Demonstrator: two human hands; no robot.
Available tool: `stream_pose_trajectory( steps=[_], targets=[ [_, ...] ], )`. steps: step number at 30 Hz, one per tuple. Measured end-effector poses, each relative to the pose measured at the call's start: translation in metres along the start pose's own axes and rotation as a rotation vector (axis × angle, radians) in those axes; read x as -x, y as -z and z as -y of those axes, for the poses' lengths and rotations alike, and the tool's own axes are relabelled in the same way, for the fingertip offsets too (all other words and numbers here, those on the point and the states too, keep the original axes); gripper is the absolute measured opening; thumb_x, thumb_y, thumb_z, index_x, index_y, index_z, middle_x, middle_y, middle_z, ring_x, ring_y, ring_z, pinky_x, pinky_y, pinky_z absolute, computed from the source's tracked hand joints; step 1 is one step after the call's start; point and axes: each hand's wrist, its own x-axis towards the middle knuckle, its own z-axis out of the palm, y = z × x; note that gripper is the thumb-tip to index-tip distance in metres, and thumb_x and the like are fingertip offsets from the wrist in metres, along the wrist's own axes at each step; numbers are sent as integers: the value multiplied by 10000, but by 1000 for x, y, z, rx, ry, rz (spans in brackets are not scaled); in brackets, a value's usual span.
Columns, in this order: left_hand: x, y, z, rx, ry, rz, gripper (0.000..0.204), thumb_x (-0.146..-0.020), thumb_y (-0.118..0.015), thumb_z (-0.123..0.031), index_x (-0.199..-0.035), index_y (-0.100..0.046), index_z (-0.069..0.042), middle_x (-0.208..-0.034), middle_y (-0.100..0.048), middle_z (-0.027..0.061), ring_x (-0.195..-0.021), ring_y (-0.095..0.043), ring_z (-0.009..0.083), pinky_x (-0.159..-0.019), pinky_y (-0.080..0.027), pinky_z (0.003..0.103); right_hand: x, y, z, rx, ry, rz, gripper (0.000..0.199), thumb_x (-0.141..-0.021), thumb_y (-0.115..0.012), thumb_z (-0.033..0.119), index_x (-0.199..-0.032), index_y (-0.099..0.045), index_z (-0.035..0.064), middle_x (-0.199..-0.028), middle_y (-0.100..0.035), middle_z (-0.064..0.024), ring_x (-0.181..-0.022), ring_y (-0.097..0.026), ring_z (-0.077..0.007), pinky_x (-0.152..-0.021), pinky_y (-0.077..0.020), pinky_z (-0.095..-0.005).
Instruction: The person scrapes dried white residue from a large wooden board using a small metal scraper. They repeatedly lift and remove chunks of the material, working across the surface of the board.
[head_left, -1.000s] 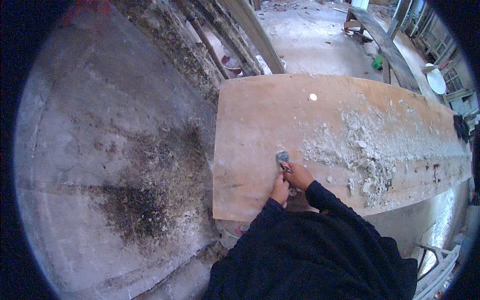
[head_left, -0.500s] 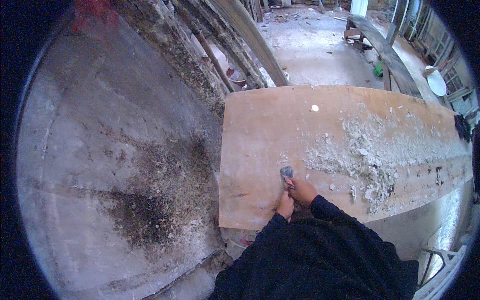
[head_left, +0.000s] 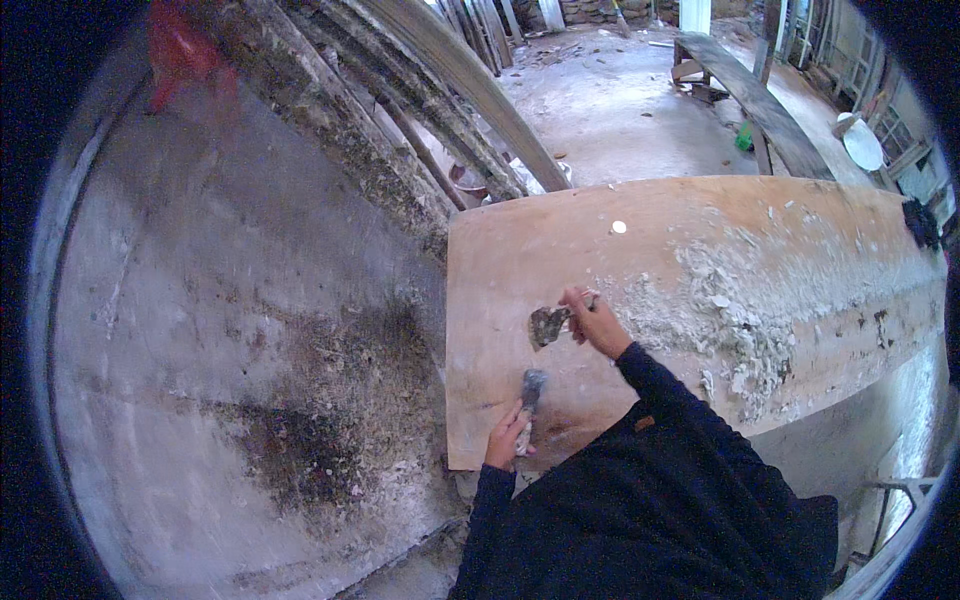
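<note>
My right hand (head_left: 598,324) is closed round the handle of a scraper (head_left: 546,328), whose wide, dirt-stained blade points left over a tan wooden board (head_left: 490,300). Nearer to me and further left, my left hand (head_left: 506,440) grips a second scraper (head_left: 534,384) with a narrower grey-blue head and a pale, splattered handle. The two tools are apart. White flakes and scrapings (head_left: 735,310) cover much of the board's right half, and a small white round spot (head_left: 619,227) shows near its far edge.
Left of the board lies a large grey sheet (head_left: 180,300) with a dark, crusty patch. Dirty planks (head_left: 350,130) lean beyond it, near a red item (head_left: 185,60). Further off stand a long bench (head_left: 765,105), a green object (head_left: 744,137) and a white disc (head_left: 862,146).
My hands, close together before, have separated. The right one has moved up and away with its scraper, now turned left; the left has moved left and nearer, its own scraper now plainly visible.
</note>
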Motion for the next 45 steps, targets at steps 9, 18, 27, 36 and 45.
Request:
stream_pose_trajectory(
  steps=[9,18,27,36,45],
  targets=[
    [17,9,-1,-91,149,-148,497,-802,-585,-232,-1262,-438,-113,-928,-594,52,-601,-559,94,-453,-450,218,5,6,-53,90,75,-30,153,-795,-612,186,-791,-535,54,-584,-558,-36,-453,-530,-95,-421,-461,-229],
    [9,-1,7,-648,-115,-184,586,-675,-682,-192,-1212,-478,-75,-1010,-582,145,-926,-564,249,-789,-440,318,63,138,-15,835,238,-683,174,-771,-626,177,-723,-540,34,-548,-552,-40,-482,-529,-106,-442,-420,-269],
    [11,5,-6,-846,-68,-236,519,-652,-636,-242,-1139,-538,-91,-1023,-593,166,-939,-568,311,-807,-444,357,60,0,-54,252,439,20,170,-825,-573,171,-741,-608,27,-665,-581,-27,-585,-563,-85,-535,-455,-229],
    [8,6,6,-735,-193,-248,461,-642,-624,-204,-1091,-565,-121,-982,-609,148,-884,-587,300,-779,-454,346,-28,40,-64,-57,347,-142,135,-790,-588,173,-779,-560,42,-596,-574,-25,-521,-550,-97,-467,-446,-233],
    [-2,-13,-6,-890,-323,-44,476,-670,-588,-206,-1139,-528,-152,-1030,-574,142,-942,-550,312,-805,-448,369,52,208,-63,396,248,-781,131,-778,-582,160,-725,-522,57,-562,-533,-1,-480,-498,-87,-447,-382,-225]
  ],
)
